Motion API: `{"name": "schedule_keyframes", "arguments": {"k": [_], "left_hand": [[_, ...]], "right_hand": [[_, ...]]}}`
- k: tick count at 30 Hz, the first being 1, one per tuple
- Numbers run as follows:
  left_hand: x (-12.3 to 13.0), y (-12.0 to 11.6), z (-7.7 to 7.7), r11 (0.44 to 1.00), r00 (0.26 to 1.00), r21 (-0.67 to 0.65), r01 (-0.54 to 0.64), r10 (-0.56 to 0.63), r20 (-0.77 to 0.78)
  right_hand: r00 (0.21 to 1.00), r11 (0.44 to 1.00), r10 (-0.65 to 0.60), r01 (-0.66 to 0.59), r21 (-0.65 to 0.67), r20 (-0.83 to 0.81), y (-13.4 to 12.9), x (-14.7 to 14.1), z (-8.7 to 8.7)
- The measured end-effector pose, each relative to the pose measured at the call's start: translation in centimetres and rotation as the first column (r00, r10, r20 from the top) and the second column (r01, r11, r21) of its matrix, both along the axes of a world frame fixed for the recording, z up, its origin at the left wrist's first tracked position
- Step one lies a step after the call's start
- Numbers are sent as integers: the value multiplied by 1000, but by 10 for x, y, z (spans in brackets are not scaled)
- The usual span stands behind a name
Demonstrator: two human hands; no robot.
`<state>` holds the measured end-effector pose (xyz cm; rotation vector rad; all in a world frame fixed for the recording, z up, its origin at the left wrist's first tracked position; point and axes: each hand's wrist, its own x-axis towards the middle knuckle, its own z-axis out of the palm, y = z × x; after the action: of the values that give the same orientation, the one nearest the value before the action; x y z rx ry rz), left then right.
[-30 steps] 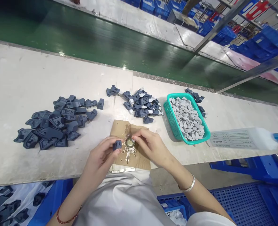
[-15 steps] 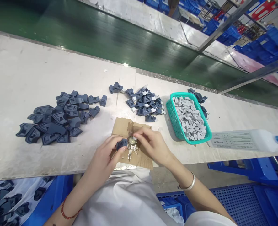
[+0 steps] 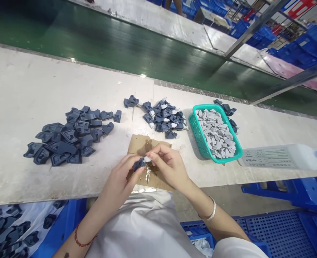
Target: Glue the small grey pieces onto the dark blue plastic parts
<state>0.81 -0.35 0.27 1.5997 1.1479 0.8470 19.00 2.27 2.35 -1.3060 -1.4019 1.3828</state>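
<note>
Between thumb and fingers, my left hand [image 3: 121,177] grips a dark blue plastic part [image 3: 139,164]. My right hand [image 3: 170,165] pinches a small light-grey piece [image 3: 147,159] against the upper right of that part. Both hands are above a brown cardboard sheet [image 3: 138,142] with a shiny wet patch on it. Left of them lies a pile of dark blue parts [image 3: 67,143]. Behind them is a smaller heap of dark parts with light-grey pieces on them [image 3: 167,116]. A green basket [image 3: 204,150] to the right holds many loose light-grey pieces.
A white bottle with a blue tip [image 3: 276,157] lies on its side at the right. Several dark parts [image 3: 228,109] sit behind the basket. Beyond the table [image 3: 27,93] runs a green conveyor belt [image 3: 121,46]. Blue crates [image 3: 59,229] stand below the front edge.
My right hand has brought the light-grey piece from the wet patch on the cardboard up to the dark blue part. My left hand stays nearly in place. The view has shifted slightly.
</note>
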Motion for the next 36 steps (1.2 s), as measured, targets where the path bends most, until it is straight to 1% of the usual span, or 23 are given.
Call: {"name": "schedule_keyframes", "arguments": {"k": [4, 10, 15, 19, 22, 24, 26, 27, 28, 29, 31, 33, 36], "left_hand": [[0, 0, -2, 1000, 1000, 13, -3, 4, -2], [2, -1, -1, 999, 1000, 51, -12, 11, 7], [3, -1, -4, 997, 998, 60, -44, 41, 45], [4, -1, -8, 998, 996, 33, -61, 58, 71], [5, -1, -7, 997, 995, 14, -78, 77, 59], [1, 3, 0, 996, 996, 12, -84, 83, 23], [-7, 11, 10, 994, 992, 53, -95, 99, -75], [-13, 17, 16, 988, 979, 108, -110, 127, -159], [-20, 24, 20, 975, 951, 183, -128, 173, -258], [-27, 32, 24, 951, 901, 274, -141, 238, -362], [-41, 48, 27, 898, 773, 426, -111, 347, -531], [-50, 63, 26, 873, 673, 487, -30, 378, -636], [-55, 77, 20, 865, 579, 494, 86, 360, -732]], "right_hand": [[999, 999, 18, -19, 28, 41, -2, -1, 1], [967, 980, 36, -83, 179, 252, -6, -5, 10], [957, 968, 43, -111, 225, 288, -6, -10, 10], [950, 967, 42, -116, 226, 309, -5, -15, 11], [955, 977, 63, -119, 178, 290, 0, -16, 14], [972, 986, 89, -117, 117, 216, 7, -15, 16], [990, 992, 83, -93, 83, 112, 19, -12, 17], [996, 994, 53, -60, 89, 72, 26, -11, 16], [999, 994, 12, -17, 105, 52, 33, -9, 15], [998, 992, -34, 28, 126, 49, 41, -8, 12], [989, 980, -117, 100, 173, 91, 55, -8, 6], [967, 970, -161, 117, 213, 200, 64, -10, 0], [884, 959, -190, 74, 273, 428, 66, -12, 0]]}}
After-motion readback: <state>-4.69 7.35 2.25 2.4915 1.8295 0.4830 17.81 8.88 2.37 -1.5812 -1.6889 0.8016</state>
